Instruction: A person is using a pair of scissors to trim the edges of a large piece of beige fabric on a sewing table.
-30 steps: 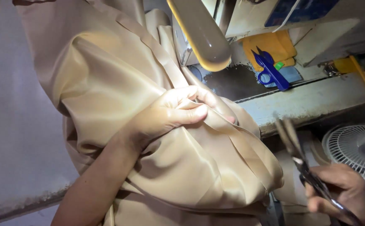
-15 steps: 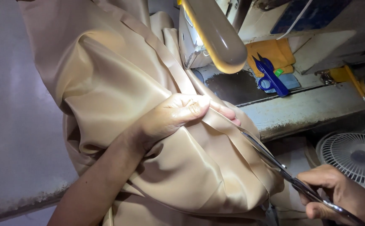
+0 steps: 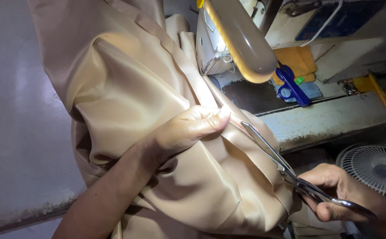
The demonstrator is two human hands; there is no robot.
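Gripping metal scissors (image 3: 286,170) at 4 o'clock, the right hand (image 3: 339,190) has swung their blades up from low beside the fan until the tips sit just beside the left thumb. The left hand (image 3: 188,130), centre, stays pinched shut on a fold of tan satin fabric (image 3: 126,102); blades slightly parted there, cut seemingly imminent. Loose folds crowd the blades. Beyond at 2 o'clock: worn counter (image 3: 330,121), blue scissors (image 3: 292,86), white fan (image 3: 379,170) at 3.

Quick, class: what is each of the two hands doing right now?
Left hand: closed, pinching the tan fabric.
Right hand: closed around the handles of the metal scissors, blade tips at the fabric.
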